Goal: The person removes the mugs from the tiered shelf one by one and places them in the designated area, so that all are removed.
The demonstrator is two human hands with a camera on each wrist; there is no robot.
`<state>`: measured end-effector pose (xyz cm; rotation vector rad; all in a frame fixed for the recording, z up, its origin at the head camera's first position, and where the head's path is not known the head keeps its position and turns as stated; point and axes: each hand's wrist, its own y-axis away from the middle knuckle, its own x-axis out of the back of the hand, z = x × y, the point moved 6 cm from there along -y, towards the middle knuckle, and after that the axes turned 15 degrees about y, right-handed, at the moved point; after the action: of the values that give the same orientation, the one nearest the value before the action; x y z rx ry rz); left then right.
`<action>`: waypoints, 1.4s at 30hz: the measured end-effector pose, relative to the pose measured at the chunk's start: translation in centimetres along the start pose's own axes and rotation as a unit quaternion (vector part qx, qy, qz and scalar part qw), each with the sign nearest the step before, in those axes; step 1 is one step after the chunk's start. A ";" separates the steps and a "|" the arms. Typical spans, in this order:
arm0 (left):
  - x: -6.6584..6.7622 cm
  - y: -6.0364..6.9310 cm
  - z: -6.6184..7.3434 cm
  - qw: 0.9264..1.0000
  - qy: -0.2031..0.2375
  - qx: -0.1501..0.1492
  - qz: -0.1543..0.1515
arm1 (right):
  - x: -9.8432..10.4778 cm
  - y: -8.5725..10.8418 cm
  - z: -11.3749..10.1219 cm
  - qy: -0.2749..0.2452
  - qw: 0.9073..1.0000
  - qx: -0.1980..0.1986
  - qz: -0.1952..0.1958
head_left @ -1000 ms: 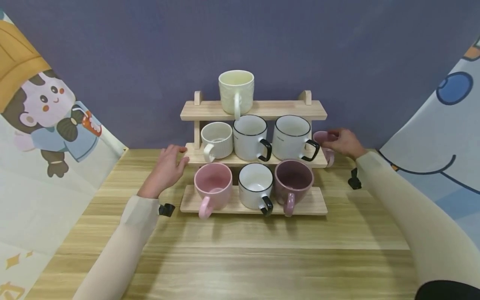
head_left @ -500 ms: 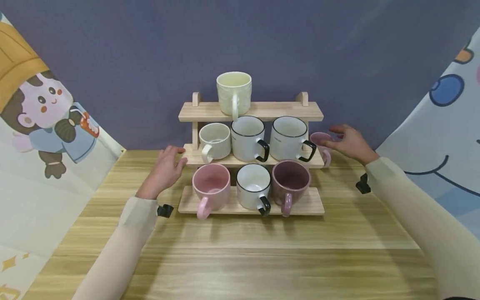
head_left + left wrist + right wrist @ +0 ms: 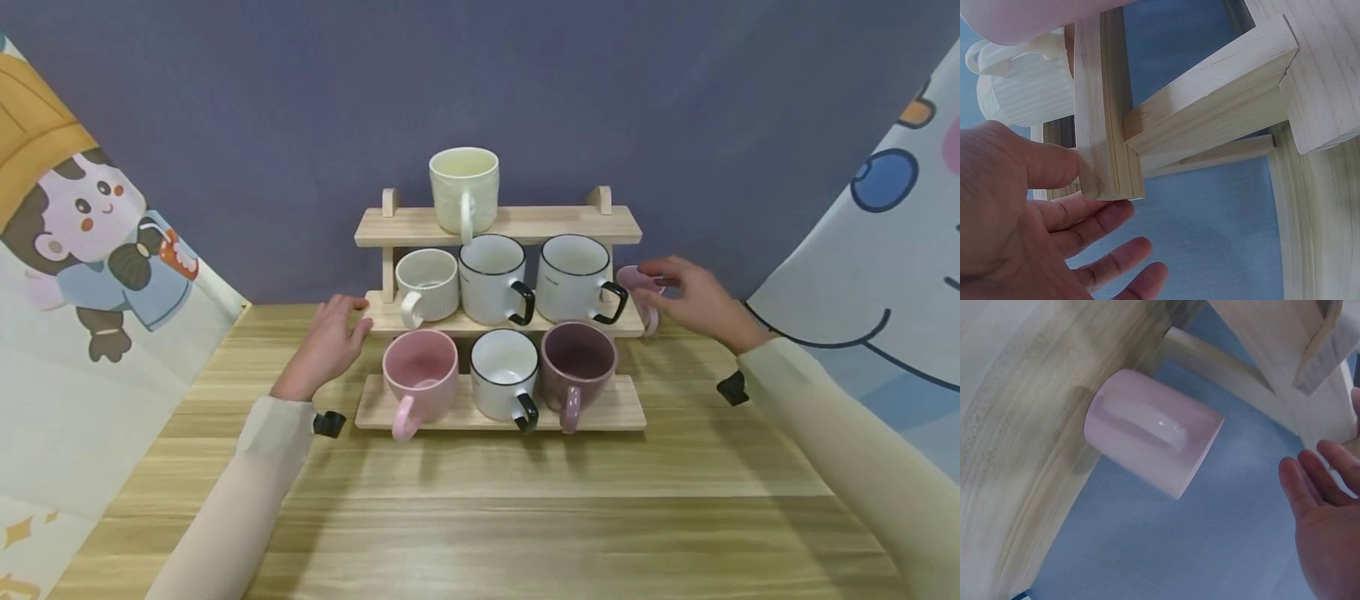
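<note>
L hand (image 3: 322, 346) pinching rack (image 3: 562, 222), R hand (image 3: 701, 302) unclamped; well apart

Yr thumb & fingers grip L end of mid shelf (image 3: 381, 315); yr R fingers loosely bent nr its R end, contact w/ rack unclear. Pale pink mug (image 3: 1150, 437) upright on table (image 3: 487, 525), just R of rack, apart from yr R hand. 7 mugs (image 3: 486, 292) across rack's 3 tiers
</note>
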<state>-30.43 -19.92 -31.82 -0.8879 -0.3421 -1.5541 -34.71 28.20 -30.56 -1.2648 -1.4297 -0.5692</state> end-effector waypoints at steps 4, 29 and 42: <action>0.0 0.0 0.0 1.000 0.001 0.005 -0.003 | -0.4 0.5 -0.9 -0.008 1.000 0.024 -0.003; 5.6 -4.5 7.7 0.999 -0.004 -0.029 0.028 | -1.8 1.3 -1.2 -0.025 0.998 0.049 0.001; 5.1 -9.2 13.3 0.999 -0.015 -0.030 -0.007 | -1.9 1.3 -1.0 -0.037 0.998 0.046 -0.002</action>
<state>-34.37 -12.73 -16.94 -0.9572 -0.3250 -1.5724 -33.41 26.99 -32.37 -1.2209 -1.5033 -0.4569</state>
